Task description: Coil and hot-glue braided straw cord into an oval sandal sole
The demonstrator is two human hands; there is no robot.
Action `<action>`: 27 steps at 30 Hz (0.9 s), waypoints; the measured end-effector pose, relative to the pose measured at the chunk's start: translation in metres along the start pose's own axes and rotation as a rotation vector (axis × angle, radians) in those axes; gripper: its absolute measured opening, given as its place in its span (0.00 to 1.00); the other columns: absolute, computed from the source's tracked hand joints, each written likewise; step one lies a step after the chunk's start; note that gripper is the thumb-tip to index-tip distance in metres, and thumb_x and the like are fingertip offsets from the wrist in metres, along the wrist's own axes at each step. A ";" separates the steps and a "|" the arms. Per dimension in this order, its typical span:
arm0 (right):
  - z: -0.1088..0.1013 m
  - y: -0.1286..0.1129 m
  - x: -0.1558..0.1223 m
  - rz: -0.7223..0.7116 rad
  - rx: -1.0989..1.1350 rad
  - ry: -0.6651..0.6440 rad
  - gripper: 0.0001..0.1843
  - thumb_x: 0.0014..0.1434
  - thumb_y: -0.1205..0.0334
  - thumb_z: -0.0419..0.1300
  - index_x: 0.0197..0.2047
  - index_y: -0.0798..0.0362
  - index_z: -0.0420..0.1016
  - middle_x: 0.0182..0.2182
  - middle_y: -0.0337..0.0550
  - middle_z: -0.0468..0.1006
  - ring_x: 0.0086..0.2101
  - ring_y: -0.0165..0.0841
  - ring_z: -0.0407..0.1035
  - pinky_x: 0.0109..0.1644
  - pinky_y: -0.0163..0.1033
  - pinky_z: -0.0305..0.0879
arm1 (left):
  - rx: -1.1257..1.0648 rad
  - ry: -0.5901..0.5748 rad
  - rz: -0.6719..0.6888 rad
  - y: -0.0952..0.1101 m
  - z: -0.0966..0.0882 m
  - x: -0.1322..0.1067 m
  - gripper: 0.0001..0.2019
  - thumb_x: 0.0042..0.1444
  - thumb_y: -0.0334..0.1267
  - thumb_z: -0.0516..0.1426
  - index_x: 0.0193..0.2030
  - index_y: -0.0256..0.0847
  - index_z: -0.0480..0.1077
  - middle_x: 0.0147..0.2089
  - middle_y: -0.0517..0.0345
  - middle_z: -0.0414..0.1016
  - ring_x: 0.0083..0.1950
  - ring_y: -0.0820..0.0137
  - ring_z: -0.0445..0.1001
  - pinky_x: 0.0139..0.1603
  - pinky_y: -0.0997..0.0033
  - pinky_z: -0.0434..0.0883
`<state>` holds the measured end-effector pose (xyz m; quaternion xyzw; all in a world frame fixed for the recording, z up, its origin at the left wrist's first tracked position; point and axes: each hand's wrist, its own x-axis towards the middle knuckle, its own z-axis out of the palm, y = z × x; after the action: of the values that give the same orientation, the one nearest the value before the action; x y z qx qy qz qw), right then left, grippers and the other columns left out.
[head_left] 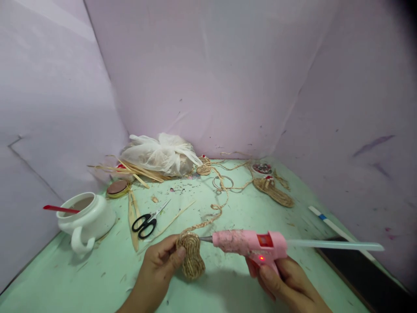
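My left hand (pixel 159 265) grips a small coiled piece of braided straw rope (pixel 191 256) between thumb and fingers, just above the green table. A loose tail of the braid (pixel 215 211) runs from it toward the back. My right hand (pixel 283 282) is wrapped round the handle of a pink hot glue gun (pixel 250 243) whose red light is on. The gun's metal nozzle points left and sits at the coil's upper right edge. A clear glue stick (pixel 335 245) juts out of the gun's rear to the right.
Black-handled scissors (pixel 148 221) and straw strips lie left of centre. A white pot (pixel 86 219) with a red stick stands at the left. A white plastic bag (pixel 161 154), a woven sandal-shaped piece (pixel 273 191) and a small round tin (pixel 117 188) lie farther back. Pale walls enclose the table.
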<state>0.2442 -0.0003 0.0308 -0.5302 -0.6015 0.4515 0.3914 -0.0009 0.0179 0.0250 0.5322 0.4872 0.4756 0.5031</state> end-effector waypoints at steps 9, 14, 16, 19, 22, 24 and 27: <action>-0.003 0.008 0.000 0.002 -0.019 0.005 0.25 0.55 0.40 0.51 0.27 0.53 0.73 0.19 0.38 0.62 0.23 0.32 0.57 0.28 0.38 0.59 | -0.180 -0.016 -0.110 -0.005 0.003 -0.002 0.14 0.48 0.46 0.61 0.37 0.38 0.76 0.29 0.56 0.74 0.32 0.68 0.68 0.34 0.72 0.67; -0.002 0.007 -0.001 0.017 -0.006 0.009 0.24 0.54 0.40 0.52 0.26 0.54 0.72 0.19 0.37 0.62 0.22 0.32 0.57 0.27 0.37 0.59 | -0.271 -0.016 -0.172 -0.001 0.005 -0.003 0.13 0.47 0.45 0.62 0.36 0.38 0.77 0.28 0.56 0.74 0.31 0.69 0.69 0.35 0.72 0.68; -0.002 0.007 -0.001 0.019 0.000 0.005 0.24 0.55 0.40 0.52 0.27 0.54 0.72 0.19 0.37 0.61 0.22 0.31 0.57 0.27 0.37 0.58 | -0.294 -0.018 -0.185 0.000 0.005 -0.003 0.13 0.47 0.44 0.62 0.36 0.38 0.77 0.29 0.56 0.74 0.31 0.70 0.69 0.34 0.72 0.68; -0.002 0.005 -0.001 0.005 0.008 -0.012 0.24 0.55 0.41 0.52 0.27 0.54 0.72 0.20 0.37 0.60 0.22 0.30 0.55 0.25 0.36 0.56 | -0.313 -0.010 -0.200 0.000 0.005 -0.003 0.13 0.47 0.44 0.63 0.37 0.38 0.77 0.31 0.55 0.75 0.32 0.70 0.69 0.34 0.73 0.68; -0.002 0.003 0.000 -0.022 0.029 -0.074 0.24 0.56 0.41 0.51 0.26 0.54 0.70 0.20 0.36 0.59 0.22 0.29 0.53 0.24 0.34 0.52 | -0.325 -0.014 -0.210 -0.001 0.005 -0.003 0.13 0.47 0.44 0.63 0.37 0.38 0.77 0.31 0.55 0.75 0.32 0.69 0.69 0.34 0.72 0.67; -0.003 0.001 0.001 -0.027 0.031 -0.085 0.23 0.56 0.41 0.51 0.26 0.53 0.70 0.20 0.36 0.59 0.22 0.29 0.53 0.23 0.34 0.52 | -0.333 -0.022 -0.214 -0.001 0.004 -0.004 0.13 0.47 0.43 0.63 0.37 0.38 0.77 0.31 0.55 0.75 0.32 0.70 0.69 0.34 0.73 0.67; -0.002 -0.001 0.001 -0.014 0.010 -0.052 0.24 0.55 0.41 0.51 0.26 0.53 0.71 0.20 0.37 0.60 0.22 0.30 0.54 0.23 0.35 0.53 | -0.370 -0.016 -0.232 0.001 0.005 -0.004 0.12 0.47 0.42 0.63 0.37 0.38 0.76 0.31 0.56 0.75 0.31 0.72 0.68 0.33 0.74 0.66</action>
<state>0.2463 0.0006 0.0320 -0.5121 -0.6129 0.4654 0.3815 0.0037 0.0132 0.0254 0.3750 0.4456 0.4915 0.6475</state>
